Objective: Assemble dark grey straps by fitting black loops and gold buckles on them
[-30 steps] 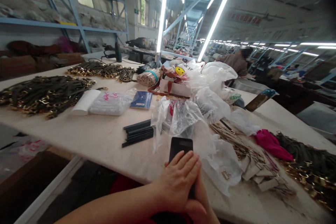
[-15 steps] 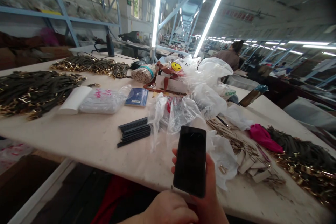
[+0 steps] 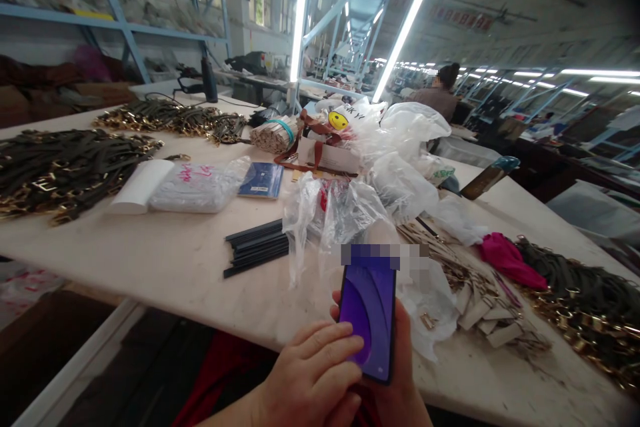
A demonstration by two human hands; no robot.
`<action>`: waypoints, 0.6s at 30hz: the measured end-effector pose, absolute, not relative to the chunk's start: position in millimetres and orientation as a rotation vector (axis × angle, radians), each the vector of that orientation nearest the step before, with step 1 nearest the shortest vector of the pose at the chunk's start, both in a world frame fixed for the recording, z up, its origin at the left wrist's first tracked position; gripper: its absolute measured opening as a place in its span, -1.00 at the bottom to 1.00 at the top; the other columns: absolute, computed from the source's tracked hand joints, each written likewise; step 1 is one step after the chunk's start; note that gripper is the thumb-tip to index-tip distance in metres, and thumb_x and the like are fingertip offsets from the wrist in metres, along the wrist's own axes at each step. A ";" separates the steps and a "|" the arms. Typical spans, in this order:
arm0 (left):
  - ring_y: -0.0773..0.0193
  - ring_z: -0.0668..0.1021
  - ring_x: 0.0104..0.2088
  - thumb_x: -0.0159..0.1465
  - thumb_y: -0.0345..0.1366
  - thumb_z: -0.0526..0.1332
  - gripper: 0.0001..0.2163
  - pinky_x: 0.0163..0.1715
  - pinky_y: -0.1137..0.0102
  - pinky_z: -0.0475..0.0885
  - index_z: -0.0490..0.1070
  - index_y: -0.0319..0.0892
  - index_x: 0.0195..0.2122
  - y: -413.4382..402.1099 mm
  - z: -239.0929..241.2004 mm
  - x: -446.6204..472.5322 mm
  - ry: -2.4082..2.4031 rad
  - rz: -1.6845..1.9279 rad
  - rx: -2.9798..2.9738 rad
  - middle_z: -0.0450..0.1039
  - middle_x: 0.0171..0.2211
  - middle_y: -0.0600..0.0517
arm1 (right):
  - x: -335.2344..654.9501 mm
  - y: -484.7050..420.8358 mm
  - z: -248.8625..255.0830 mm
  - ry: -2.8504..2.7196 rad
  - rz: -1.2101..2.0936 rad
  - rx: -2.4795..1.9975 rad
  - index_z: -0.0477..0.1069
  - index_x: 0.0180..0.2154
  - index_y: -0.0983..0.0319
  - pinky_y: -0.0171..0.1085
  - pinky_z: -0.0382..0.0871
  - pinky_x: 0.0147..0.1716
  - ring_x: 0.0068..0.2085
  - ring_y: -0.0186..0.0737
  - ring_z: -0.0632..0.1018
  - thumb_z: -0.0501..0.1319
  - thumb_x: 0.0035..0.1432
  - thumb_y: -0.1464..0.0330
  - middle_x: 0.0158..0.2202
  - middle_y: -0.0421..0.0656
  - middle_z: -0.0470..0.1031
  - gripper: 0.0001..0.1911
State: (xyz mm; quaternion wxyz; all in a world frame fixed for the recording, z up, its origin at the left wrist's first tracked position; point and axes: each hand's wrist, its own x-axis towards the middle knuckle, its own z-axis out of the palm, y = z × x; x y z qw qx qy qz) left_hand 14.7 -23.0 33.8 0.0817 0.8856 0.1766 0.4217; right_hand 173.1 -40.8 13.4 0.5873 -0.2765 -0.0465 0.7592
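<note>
My right hand (image 3: 403,347) is wrapped round a smartphone (image 3: 373,320) and holds it upright over the table's near edge. The phone's screen is lit purple and blue. My left hand (image 3: 317,363) lies across the lower left of the screen, fingers stretched out and holding nothing; its fingertips seem to touch the glass. Behind the phone is a heap of clear plastic bags (image 3: 350,213). Left of it lies a stack of dark strips (image 3: 257,247). To the right are pale beige straps (image 3: 480,307) and a small metal buckle (image 3: 428,321) on plastic.
Dark straps with gold hardware (image 3: 65,173) are piled on the left, and more straps (image 3: 595,300) lie on the right by a magenta cloth (image 3: 513,260). A blue booklet (image 3: 261,180) rests beside a plastic-wrapped packet (image 3: 197,188). Another person (image 3: 435,97) is in the background.
The phone's screen has gone from black to lit. My left hand has moved up from below the phone, and its curled fingers have stretched out over the screen.
</note>
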 end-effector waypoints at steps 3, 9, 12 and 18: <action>0.24 0.37 0.06 0.22 -0.25 0.07 -0.85 0.16 0.34 0.10 0.36 -0.18 -0.31 -20.9 26.5 19.4 0.558 1.320 2.652 0.49 -0.12 0.00 | 172.1 -42.1 12.5 -0.153 1.764 -0.635 0.48 -0.16 0.32 -0.18 0.34 -0.08 -0.17 -0.12 0.54 -0.02 0.06 -0.03 -0.19 -0.03 0.56 -0.38; 0.17 0.31 0.11 0.20 -0.15 0.11 -0.79 0.20 0.23 -0.01 0.35 -0.19 -0.30 -18.1 27.2 27.7 0.624 1.294 2.676 0.46 -0.09 -0.03 | 178.0 -41.7 -0.5 -0.238 1.776 -0.684 0.47 -0.14 0.28 -0.08 0.29 -0.01 -0.05 -0.02 0.47 0.03 -0.01 -0.09 -0.12 -0.05 0.52 -0.35; 0.15 0.32 0.10 0.19 -0.12 0.13 -0.78 0.20 0.24 -0.01 0.35 -0.18 -0.31 -15.3 35.3 30.0 0.633 1.225 2.724 0.46 -0.07 0.00 | 185.6 -48.8 -21.1 -0.301 1.570 -0.775 0.46 -0.13 0.13 -0.06 0.29 -0.01 -0.02 -0.04 0.45 0.15 -0.03 0.00 -0.12 -0.15 0.52 -0.51; 0.14 0.32 0.10 0.18 -0.09 0.13 -0.75 0.21 0.26 -0.11 0.34 -0.18 -0.29 -8.1 39.3 36.2 0.706 1.177 2.752 0.45 -0.07 0.01 | 194.7 -66.3 -46.7 -0.384 1.331 -0.820 0.32 0.00 -0.01 -0.06 0.18 0.10 0.14 -0.08 0.28 0.27 -0.07 0.15 -0.01 -0.29 0.44 -0.47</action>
